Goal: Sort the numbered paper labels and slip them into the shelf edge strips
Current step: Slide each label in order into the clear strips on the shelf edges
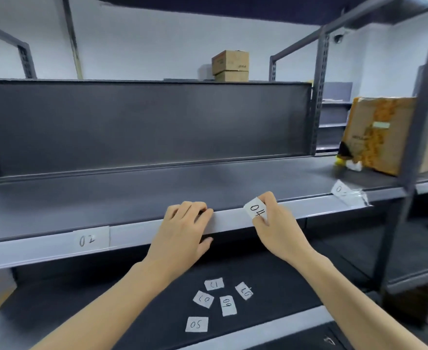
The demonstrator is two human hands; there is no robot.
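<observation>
Head view: right grip (273, 218) pinches 04 label (256, 210) at edge strip (228, 218), 3 o'clock of left grip (182, 223) lying flat there, clamping nothing; next, tuck it in.

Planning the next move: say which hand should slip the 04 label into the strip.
Right. The right hand already pinches the 04 label at the shelf edge strip; the left hand only rests there.

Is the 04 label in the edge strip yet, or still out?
Still out. The right hand pinches the 04 label, tilted, against the front of the edge strip; it is not seated flat like the 02 label.
</observation>
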